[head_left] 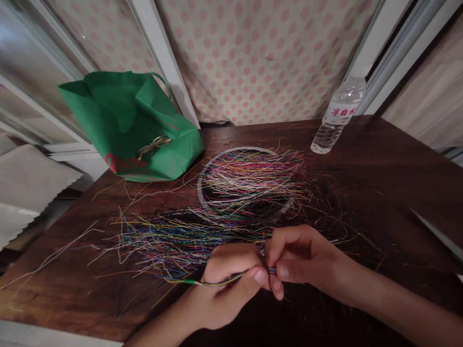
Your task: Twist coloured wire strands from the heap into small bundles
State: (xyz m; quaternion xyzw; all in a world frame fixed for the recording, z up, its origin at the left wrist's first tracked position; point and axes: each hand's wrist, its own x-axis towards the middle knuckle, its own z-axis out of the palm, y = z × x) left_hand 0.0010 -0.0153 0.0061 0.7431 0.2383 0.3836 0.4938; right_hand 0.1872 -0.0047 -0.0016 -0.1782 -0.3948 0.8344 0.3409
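And here's my dark tabletop (376,161), strewn with stray strands; anything that slips from me could vanish among them, dark wood and dim light being no help. Over at the back left sits the green bag (101,106), near enough to the loose ends that a tug on a caught strand might disturb it. Closer in, right beyond my knuckles, sprawls the loose wire heap (173,236), and that's the main obstacle: ends poke out every way, so one could snag on my fingers and drag its neighbours along. Behind it, the round tray (200,185) carries more wires (249,178) spilling over its rim, easily knocked by a careless reach. The water bottle (338,115) stands back right, well apart from my work; a wide sweep could topple it. Now my hands: left hand (220,303) with thumb pressed down on curled fingers, right hand (307,260) pinching just beside it, both gripping the thin wire bundle (213,284) in front of the heap. Squeeze too lightly and strands may slide apart; twist too hard and one might kink or snap. Smallest of all, the green band (188,281) round the bundle, left of my hand, might work loose if I pull unevenly.
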